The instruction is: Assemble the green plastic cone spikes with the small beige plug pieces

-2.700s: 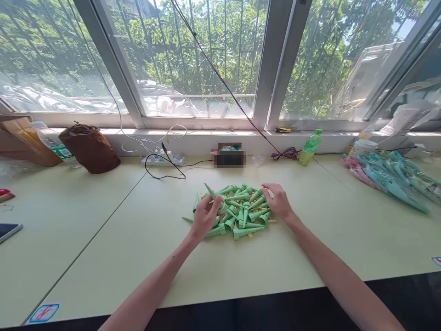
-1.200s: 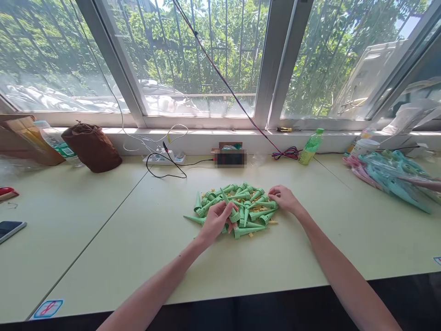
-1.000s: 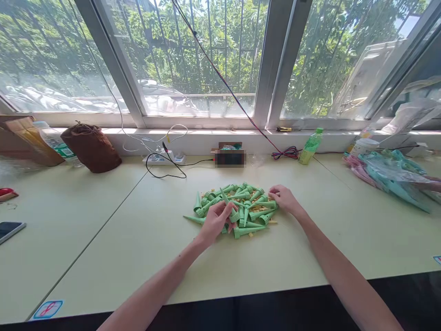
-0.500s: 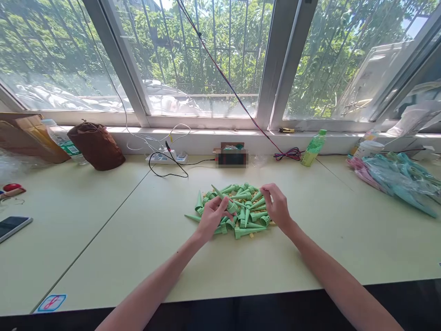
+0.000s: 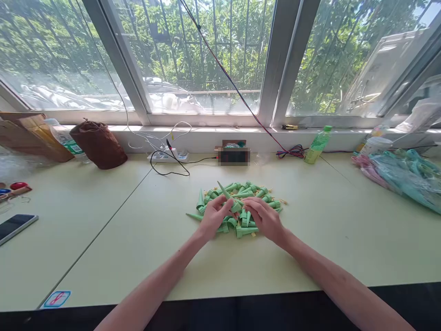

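A green plastic cone-shaped spike (image 5: 224, 189) is pinched in my left hand (image 5: 214, 215), its thin tip pointing up and to the left and its wide ribbed end toward my right hand. My right hand (image 5: 264, 218) is closed, fingertips together close beside that wide end. Whatever those fingertips hold is too small to make out. Under and around both hands lies a pile of similar green spikes (image 5: 247, 231), with small yellowish pieces (image 5: 283, 201) scattered among them and at the pile's edge.
Along the windowsill side stand a brown drawstring bag (image 5: 99, 146), a power strip (image 5: 168, 156), a small box with a blurred front (image 5: 233, 155) and a green bottle (image 5: 317, 145). Plastic bags (image 5: 406, 177) lie at right. A phone (image 5: 17, 228) rests at left.
My right hand has moved left and slightly down from the pile's right side, coming up to the spike in my left hand. The left hand keeps its hold almost unmoved.
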A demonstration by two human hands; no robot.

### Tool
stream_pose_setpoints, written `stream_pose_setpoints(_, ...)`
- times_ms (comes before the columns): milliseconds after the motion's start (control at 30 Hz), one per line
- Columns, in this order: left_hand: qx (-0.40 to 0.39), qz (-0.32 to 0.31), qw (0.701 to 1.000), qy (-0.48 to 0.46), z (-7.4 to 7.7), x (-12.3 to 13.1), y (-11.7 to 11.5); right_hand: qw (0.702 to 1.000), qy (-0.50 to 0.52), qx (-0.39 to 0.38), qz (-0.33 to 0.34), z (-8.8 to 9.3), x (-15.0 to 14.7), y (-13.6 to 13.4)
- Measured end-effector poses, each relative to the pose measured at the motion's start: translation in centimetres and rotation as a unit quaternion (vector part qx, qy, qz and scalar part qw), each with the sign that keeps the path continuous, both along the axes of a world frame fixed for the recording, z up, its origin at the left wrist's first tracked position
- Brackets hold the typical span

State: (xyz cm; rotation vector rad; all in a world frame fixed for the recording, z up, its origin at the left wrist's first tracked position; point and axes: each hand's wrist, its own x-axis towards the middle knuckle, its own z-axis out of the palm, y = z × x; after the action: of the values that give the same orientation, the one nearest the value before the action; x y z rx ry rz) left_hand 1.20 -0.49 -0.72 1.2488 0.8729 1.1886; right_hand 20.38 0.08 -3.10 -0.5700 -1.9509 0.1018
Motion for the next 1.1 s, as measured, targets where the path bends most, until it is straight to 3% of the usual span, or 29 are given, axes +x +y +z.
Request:
stream_pose_setpoints(133, -0.01, -0.006, 1.0, 0.012, 0.1, 0.1, -0.3, 1.0, -0.016, -0.001, 0.026, -0.3, 0.2, -0.2)
stream_pose_setpoints(500, 0.009, -0.019, 0.998, 0.061, -0.5, 0.6, -0.6, 0.998, -0.037, 0.045, 0.002, 0.6, -0.1, -0.7)
stream_pose_setpoints(967, 0.036, 0.039, 0.994, 0.099, -1.1, 0.5, -0.9, 0.997, -0.055, 0.055, -0.022, 0.1, -0.1, -0.5)
stream_pose_setpoints(1100, 0.093, 0.066, 0.985, 0.131, -1.0, 0.6, -1.0, 0.996, -0.06, 0.055, -0.021, 0.0, -0.1, -0.5)
